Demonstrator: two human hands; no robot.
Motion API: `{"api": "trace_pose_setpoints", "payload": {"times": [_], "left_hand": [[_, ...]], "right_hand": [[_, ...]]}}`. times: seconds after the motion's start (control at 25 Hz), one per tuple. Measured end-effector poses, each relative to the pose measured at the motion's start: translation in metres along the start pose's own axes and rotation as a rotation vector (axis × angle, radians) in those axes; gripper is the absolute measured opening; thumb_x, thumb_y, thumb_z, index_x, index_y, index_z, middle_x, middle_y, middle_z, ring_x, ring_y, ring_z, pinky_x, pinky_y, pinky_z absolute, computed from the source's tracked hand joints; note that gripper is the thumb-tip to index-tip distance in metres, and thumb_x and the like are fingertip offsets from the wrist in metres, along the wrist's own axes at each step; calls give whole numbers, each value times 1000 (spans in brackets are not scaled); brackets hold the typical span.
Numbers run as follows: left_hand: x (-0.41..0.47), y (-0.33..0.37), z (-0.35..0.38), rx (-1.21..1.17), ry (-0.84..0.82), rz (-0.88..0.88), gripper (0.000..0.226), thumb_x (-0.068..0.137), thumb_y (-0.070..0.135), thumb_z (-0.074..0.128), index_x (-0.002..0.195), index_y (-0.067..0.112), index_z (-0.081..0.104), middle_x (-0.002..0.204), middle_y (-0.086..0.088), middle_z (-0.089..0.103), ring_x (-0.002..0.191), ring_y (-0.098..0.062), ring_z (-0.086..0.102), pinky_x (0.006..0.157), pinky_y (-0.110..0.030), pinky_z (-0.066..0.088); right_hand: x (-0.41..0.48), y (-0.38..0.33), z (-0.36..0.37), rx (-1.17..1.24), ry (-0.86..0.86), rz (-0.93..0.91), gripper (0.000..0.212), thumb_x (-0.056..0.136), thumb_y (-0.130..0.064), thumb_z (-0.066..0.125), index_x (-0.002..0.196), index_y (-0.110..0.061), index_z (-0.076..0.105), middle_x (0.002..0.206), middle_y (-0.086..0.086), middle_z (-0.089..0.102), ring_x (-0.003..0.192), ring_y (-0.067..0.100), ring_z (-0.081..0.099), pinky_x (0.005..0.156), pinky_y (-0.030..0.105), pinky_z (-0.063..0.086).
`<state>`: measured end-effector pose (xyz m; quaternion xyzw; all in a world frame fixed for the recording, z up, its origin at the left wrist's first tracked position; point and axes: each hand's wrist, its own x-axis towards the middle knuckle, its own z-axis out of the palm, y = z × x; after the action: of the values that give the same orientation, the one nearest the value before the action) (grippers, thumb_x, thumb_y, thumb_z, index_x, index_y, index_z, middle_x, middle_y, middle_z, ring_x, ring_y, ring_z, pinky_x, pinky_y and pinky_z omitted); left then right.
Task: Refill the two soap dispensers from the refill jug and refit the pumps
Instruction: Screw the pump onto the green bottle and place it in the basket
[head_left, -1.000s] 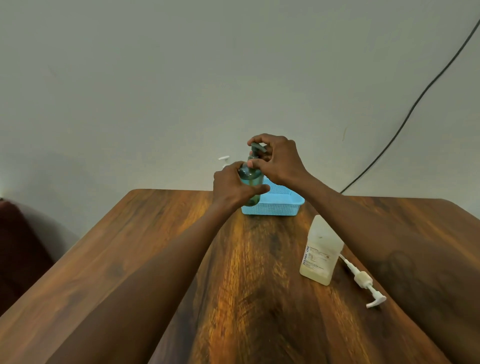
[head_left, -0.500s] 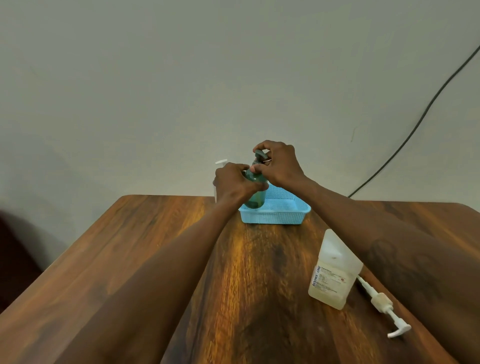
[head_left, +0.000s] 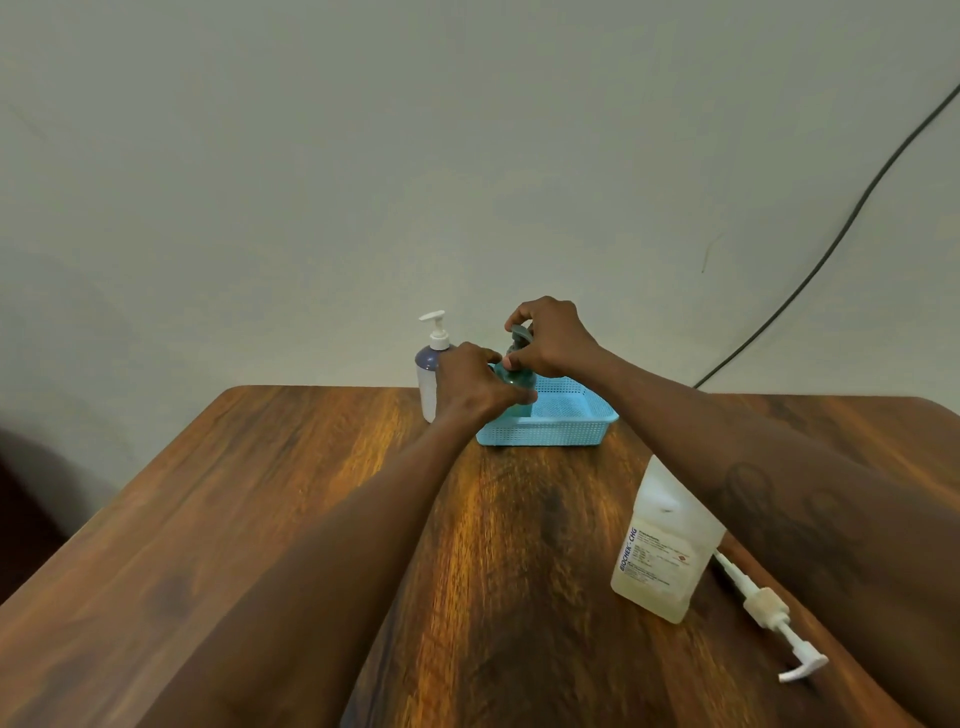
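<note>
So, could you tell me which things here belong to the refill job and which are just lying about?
Job: teal plastic dispenser bottle, its grey pump, white-and-purple dispenser bottle, translucent labelled refill jug, loose white pump.
Lying about: blue mesh plastic basket, black cable on the wall.

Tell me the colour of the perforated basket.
Light blue; the basket shows best in the head view.

Surface: brown wooden table (head_left: 260, 519)
Far edge: blue perforated plastic basket (head_left: 563, 434), white pump bottle (head_left: 429, 387) (just left of it)
Right: translucent labelled jug (head_left: 665, 551), loose white pump (head_left: 763, 608)
</note>
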<state>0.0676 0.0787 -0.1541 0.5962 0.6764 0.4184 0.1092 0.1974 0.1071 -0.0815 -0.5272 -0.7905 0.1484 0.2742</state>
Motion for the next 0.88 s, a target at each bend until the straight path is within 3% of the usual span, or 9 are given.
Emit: {"api": "trace_pose_setpoints", "payload": {"times": [0.16, 0.28, 0.48, 0.6, 0.72, 0.8, 0.88], "left_hand": [[-4, -4, 0, 2, -18, 2, 62, 56, 45, 95, 105, 10, 80, 103, -4, 78, 74, -14, 67, 66, -29, 62], [-3, -7, -1, -1, -35, -6, 58, 58, 44, 94, 103, 11, 78, 102, -4, 77, 77, -16, 68, 70, -34, 64], [-1, -12, -2, 13, -88, 6, 79, 60, 52, 93, 122, 8, 72, 118, -7, 74, 92, -19, 70, 75, -30, 61], [-11, -17, -10, -45, 80, 71, 64, 66, 62, 86, 106, 12, 79, 102, -1, 77, 84, -10, 70, 73, -30, 62], [-20, -29, -26, -94, 353, 54, 45, 67, 67, 82, 81, 25, 75, 79, 12, 72, 70, -3, 67, 65, -29, 58], [-20, -33, -35, -140, 454, -74, 50, 68, 57, 88, 100, 22, 72, 96, 5, 74, 85, -11, 70, 74, -25, 55], [-9, -36, -40, -168, 397, -217, 80, 68, 52, 91, 132, 21, 56, 127, -5, 66, 114, -22, 65, 92, -32, 52]], "right_hand": [[-3, -3, 2, -51, -36, -7, 50, 70, -13, 93, 115, -7, 72, 113, 8, 70, 91, 17, 64, 82, 28, 55], [-2, -7, 5, -88, -46, -6, 49, 73, -15, 91, 117, -6, 71, 117, 9, 70, 103, 23, 67, 88, 32, 57], [-1, -8, 4, -165, -102, 6, 52, 75, -19, 89, 121, -6, 68, 122, 10, 68, 110, 26, 65, 90, 32, 54], [-3, -7, -1, -176, -113, 27, 54, 77, -23, 87, 124, -7, 65, 125, 10, 66, 114, 26, 63, 93, 34, 53], [-5, -10, -12, -141, -79, 10, 74, 72, -33, 90, 135, -12, 57, 132, 9, 61, 124, 27, 56, 101, 39, 52], [-7, -15, -19, -123, -39, -44, 77, 71, -35, 91, 136, -15, 55, 134, 8, 61, 126, 26, 55, 104, 41, 52], [-8, -21, -22, -105, -2, -96, 73, 72, -36, 91, 134, -16, 57, 133, 6, 61, 126, 24, 56, 104, 41, 52]]}}
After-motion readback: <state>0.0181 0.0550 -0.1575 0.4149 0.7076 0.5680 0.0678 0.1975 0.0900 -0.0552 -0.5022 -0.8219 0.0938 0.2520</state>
